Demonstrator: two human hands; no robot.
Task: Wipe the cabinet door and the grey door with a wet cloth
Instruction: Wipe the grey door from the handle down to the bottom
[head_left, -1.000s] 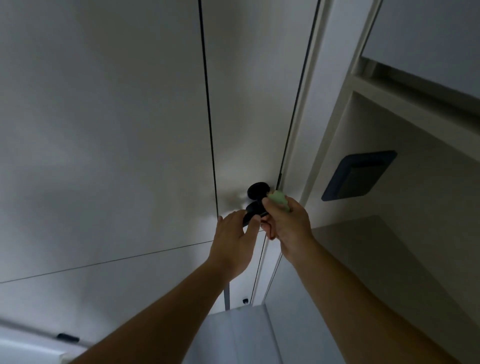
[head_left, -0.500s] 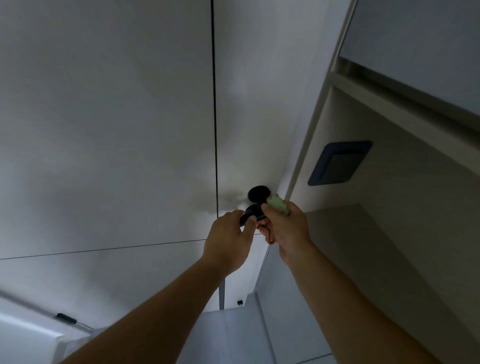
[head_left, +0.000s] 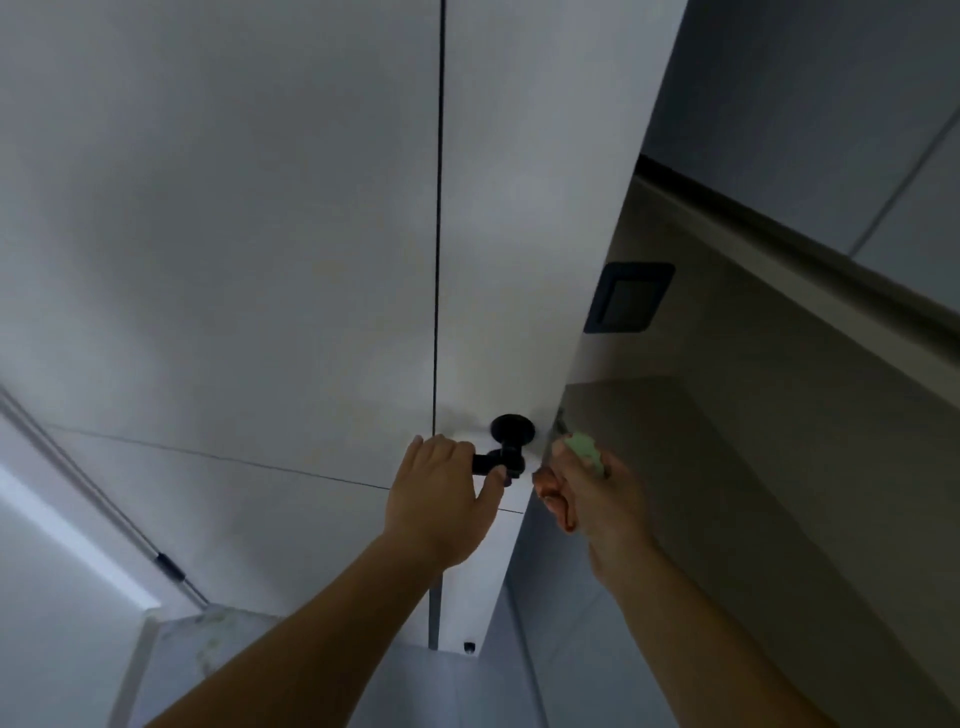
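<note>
Gripping the black lever handle (head_left: 501, 460) of the grey door (head_left: 524, 249), left hand (head_left: 441, 499), right hand (head_left: 587, 493) beside door edge, fingers pinching a pale green cloth (head_left: 584, 451).

Single head view, close to the grey door (head_left: 519, 208), apparently tilted steeply upward along it.

Beige niche ledge (head_left: 701, 467) just right of the grey door (head_left: 519, 208), dark square recessed panel (head_left: 628, 299) in the niche wall above it, pale floor (head_left: 441, 691) below.
</note>
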